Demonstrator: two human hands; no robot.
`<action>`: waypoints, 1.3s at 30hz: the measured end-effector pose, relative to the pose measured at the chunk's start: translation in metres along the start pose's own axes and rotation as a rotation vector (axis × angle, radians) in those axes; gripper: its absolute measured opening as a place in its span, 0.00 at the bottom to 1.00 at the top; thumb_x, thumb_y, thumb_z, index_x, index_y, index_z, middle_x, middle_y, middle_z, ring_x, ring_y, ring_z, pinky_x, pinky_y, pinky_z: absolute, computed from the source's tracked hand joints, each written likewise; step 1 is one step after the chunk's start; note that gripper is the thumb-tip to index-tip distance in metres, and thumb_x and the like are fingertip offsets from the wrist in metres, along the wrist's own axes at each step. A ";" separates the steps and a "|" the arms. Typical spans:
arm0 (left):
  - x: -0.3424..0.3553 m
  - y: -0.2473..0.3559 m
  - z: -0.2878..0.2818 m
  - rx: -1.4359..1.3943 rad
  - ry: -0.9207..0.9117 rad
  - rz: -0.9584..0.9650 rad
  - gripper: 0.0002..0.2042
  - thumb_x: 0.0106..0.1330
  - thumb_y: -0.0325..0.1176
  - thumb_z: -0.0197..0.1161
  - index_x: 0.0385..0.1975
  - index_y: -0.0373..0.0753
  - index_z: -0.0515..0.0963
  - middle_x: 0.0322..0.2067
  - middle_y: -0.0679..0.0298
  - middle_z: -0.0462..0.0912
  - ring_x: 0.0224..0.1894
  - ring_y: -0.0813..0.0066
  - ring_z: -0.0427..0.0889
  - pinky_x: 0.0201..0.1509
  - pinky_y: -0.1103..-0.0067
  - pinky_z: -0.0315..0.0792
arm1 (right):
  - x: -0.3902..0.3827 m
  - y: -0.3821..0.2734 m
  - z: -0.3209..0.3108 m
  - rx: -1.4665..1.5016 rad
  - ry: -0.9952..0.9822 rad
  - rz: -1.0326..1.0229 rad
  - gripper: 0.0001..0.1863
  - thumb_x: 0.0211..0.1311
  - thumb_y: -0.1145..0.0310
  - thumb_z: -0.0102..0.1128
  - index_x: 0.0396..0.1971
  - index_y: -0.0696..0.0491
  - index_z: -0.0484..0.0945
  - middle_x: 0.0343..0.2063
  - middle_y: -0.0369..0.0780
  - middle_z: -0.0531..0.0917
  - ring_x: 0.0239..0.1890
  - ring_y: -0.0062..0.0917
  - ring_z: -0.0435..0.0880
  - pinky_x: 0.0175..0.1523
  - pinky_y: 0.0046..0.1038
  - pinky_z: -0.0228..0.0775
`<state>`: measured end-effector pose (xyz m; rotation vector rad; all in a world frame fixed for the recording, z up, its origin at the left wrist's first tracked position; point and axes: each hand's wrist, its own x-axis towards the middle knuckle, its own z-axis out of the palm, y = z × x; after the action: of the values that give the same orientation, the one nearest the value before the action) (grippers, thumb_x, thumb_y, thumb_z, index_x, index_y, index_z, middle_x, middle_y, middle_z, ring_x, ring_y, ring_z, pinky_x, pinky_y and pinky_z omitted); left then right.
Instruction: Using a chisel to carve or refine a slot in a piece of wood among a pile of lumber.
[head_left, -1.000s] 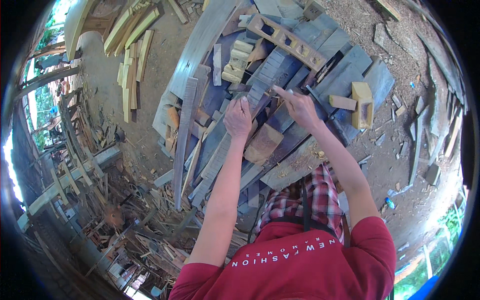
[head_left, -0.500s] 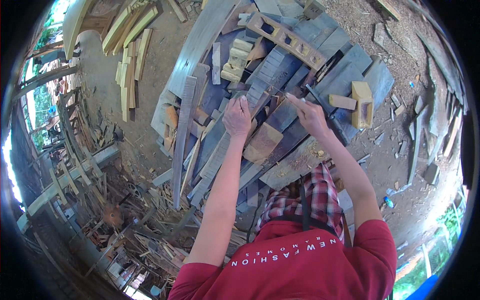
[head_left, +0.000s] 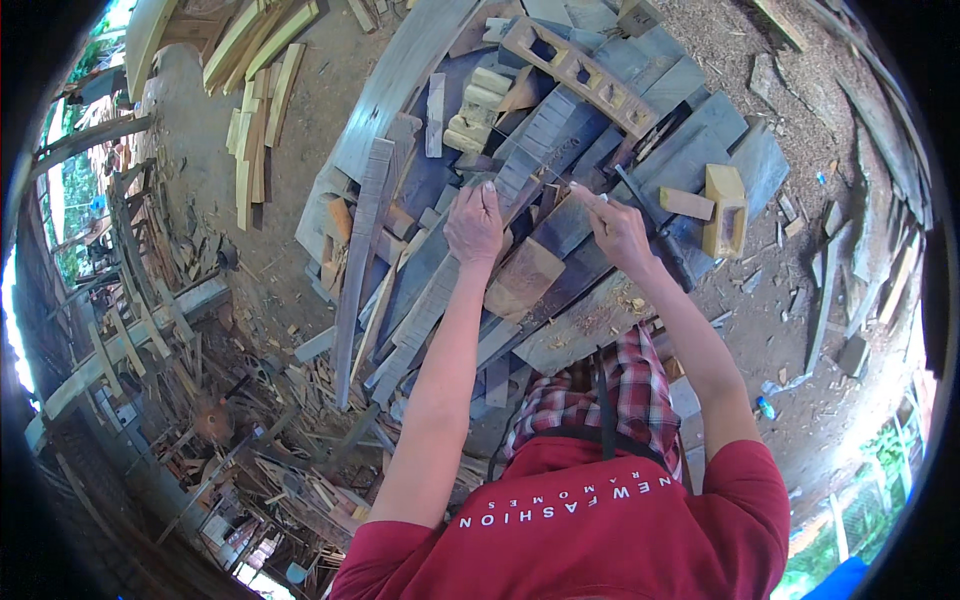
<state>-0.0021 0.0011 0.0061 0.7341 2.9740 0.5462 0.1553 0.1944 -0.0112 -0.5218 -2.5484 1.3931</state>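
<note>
My left hand (head_left: 474, 222) is closed over a long wooden strip (head_left: 537, 140) with many cross cuts, its thumb on top. My right hand (head_left: 618, 232) is closed, index finger stretched forward, around the end of a thin pointed tool (head_left: 556, 174). The tool's tip reaches toward the strip's edge; its exact kind is too small to tell. Below and between my hands lies a wooden block (head_left: 525, 278). A dark bar-like tool (head_left: 660, 232) lies just right of my right hand.
A long beam with square holes (head_left: 578, 76) lies beyond my hands. A notched yellowish block (head_left: 724, 212) stands at the right, near a small block (head_left: 686, 203). Carved pale pieces (head_left: 478, 110) sit at the far left. A grooved grey plank (head_left: 364, 265) stands left. Stacked timber (head_left: 262, 140) lies on the ground.
The whole view has shifted slightly. Both hands keep nearly the same place and grip on the strip and the thin tool.
</note>
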 end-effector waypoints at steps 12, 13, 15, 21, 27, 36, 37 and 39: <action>0.000 0.001 0.000 -0.007 -0.002 0.000 0.16 0.77 0.43 0.51 0.33 0.40 0.81 0.33 0.59 0.79 0.38 0.54 0.81 0.38 0.60 0.74 | 0.004 0.003 -0.001 -0.007 0.015 -0.013 0.27 0.63 0.77 0.58 0.62 0.40 0.78 0.28 0.49 0.83 0.29 0.47 0.83 0.34 0.42 0.75; 0.000 0.003 -0.001 -0.008 -0.004 -0.003 0.16 0.77 0.43 0.51 0.33 0.40 0.81 0.33 0.60 0.79 0.38 0.54 0.81 0.38 0.61 0.74 | 0.002 0.006 -0.001 0.026 0.028 0.001 0.27 0.63 0.76 0.58 0.62 0.40 0.78 0.29 0.49 0.83 0.30 0.48 0.83 0.35 0.42 0.75; 0.001 0.009 0.001 -0.017 -0.012 -0.001 0.16 0.76 0.43 0.52 0.33 0.40 0.81 0.33 0.59 0.79 0.38 0.54 0.81 0.38 0.61 0.74 | 0.025 -0.008 0.002 -0.013 0.054 -0.052 0.27 0.63 0.76 0.58 0.62 0.40 0.78 0.29 0.49 0.83 0.29 0.47 0.83 0.34 0.42 0.76; 0.000 0.003 0.001 -0.033 0.006 0.027 0.15 0.76 0.42 0.52 0.35 0.40 0.81 0.34 0.59 0.79 0.38 0.54 0.81 0.39 0.60 0.75 | 0.024 -0.010 0.000 -0.013 0.035 -0.082 0.27 0.63 0.77 0.57 0.62 0.40 0.78 0.29 0.50 0.83 0.28 0.47 0.83 0.33 0.42 0.76; 0.002 0.007 -0.001 -0.014 -0.021 0.002 0.16 0.77 0.42 0.50 0.36 0.40 0.82 0.34 0.59 0.79 0.39 0.53 0.81 0.40 0.61 0.75 | 0.020 -0.004 -0.001 -0.013 0.008 -0.025 0.28 0.63 0.77 0.57 0.63 0.38 0.77 0.28 0.50 0.83 0.28 0.48 0.83 0.34 0.44 0.75; 0.001 -0.002 -0.002 -0.009 -0.014 -0.009 0.16 0.77 0.44 0.50 0.35 0.40 0.82 0.35 0.60 0.79 0.39 0.54 0.81 0.39 0.61 0.75 | 0.001 0.002 0.001 -0.002 0.025 -0.016 0.29 0.63 0.77 0.58 0.63 0.37 0.77 0.29 0.50 0.83 0.27 0.49 0.81 0.34 0.44 0.75; 0.000 -0.002 -0.004 0.004 -0.021 -0.012 0.17 0.77 0.44 0.50 0.35 0.40 0.81 0.35 0.60 0.79 0.39 0.54 0.81 0.39 0.61 0.75 | -0.004 0.004 0.000 0.024 -0.040 0.061 0.29 0.63 0.76 0.58 0.63 0.37 0.77 0.29 0.51 0.83 0.27 0.49 0.82 0.34 0.44 0.75; 0.001 0.004 0.001 -0.011 -0.028 -0.003 0.17 0.77 0.44 0.50 0.35 0.40 0.81 0.35 0.60 0.79 0.39 0.54 0.81 0.39 0.61 0.75 | 0.014 0.002 0.004 0.008 0.027 -0.015 0.29 0.63 0.76 0.58 0.64 0.37 0.77 0.29 0.50 0.83 0.27 0.49 0.82 0.34 0.44 0.75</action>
<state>-0.0008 0.0053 0.0064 0.7306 2.9436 0.5478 0.1420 0.1981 -0.0153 -0.5157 -2.5192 1.3816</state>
